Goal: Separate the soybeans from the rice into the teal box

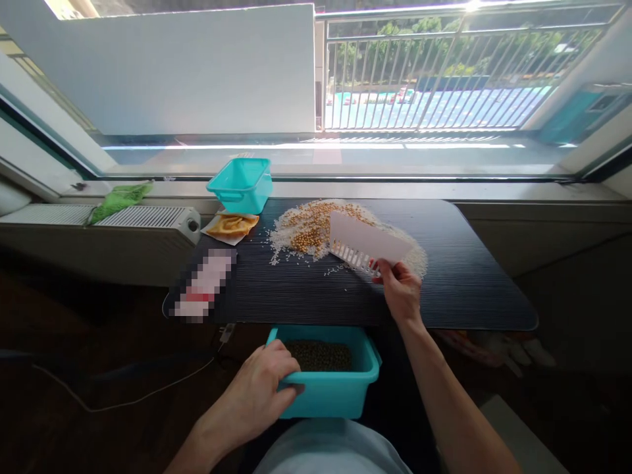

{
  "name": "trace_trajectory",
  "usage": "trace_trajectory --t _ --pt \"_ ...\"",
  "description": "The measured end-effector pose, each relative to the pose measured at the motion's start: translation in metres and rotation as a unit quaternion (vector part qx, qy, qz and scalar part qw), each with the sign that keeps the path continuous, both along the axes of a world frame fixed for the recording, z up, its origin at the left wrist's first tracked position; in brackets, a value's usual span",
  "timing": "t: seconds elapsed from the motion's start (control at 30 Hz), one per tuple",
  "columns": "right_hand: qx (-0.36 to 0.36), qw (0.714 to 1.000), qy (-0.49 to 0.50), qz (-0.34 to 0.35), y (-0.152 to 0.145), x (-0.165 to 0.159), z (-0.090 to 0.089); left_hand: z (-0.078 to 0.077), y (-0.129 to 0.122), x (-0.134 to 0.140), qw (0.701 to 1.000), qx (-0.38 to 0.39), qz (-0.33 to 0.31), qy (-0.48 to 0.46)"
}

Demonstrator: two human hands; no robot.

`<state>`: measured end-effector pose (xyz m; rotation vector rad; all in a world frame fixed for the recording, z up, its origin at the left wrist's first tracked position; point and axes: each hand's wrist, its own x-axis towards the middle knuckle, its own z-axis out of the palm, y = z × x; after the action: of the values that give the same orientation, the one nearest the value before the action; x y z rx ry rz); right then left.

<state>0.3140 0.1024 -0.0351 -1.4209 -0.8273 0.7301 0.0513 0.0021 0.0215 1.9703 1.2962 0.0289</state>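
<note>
Dark table, tub — grains inside, left grip on rim

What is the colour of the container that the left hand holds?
Turquoise; the container shows in the head view.

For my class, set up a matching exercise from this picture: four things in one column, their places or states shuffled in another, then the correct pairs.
Column one
1. left hand
2. right hand
3. green cloth
4. golden beans

Column two
A. lying among white rice grains
B. gripping the rim of a teal bin
C. resting on the radiator
D. holding a slotted white card

Pairs: 1-B, 2-D, 3-C, 4-A
</note>
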Motion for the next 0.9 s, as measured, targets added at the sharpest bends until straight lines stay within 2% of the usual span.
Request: trace_trajectory --t 0.23,0.4,0.9 --pt "0.021 0.998 -0.014 0.05 0.017 -0.007 0.005 -0.002 0.002 0.002 1.0 0.006 -0.011 -0.003" --pt "0.004 0.996 -0.022 0.092 0.014 -0.012 0.011 -0.001 0.004 -0.001 1.0 0.003 0.0 0.002" --pt "-0.009 0.995 -0.02 0.095 0.014 -0.012 0.017 -0.002 0.007 -0.005 1.0 0.001 0.0 -0.006"
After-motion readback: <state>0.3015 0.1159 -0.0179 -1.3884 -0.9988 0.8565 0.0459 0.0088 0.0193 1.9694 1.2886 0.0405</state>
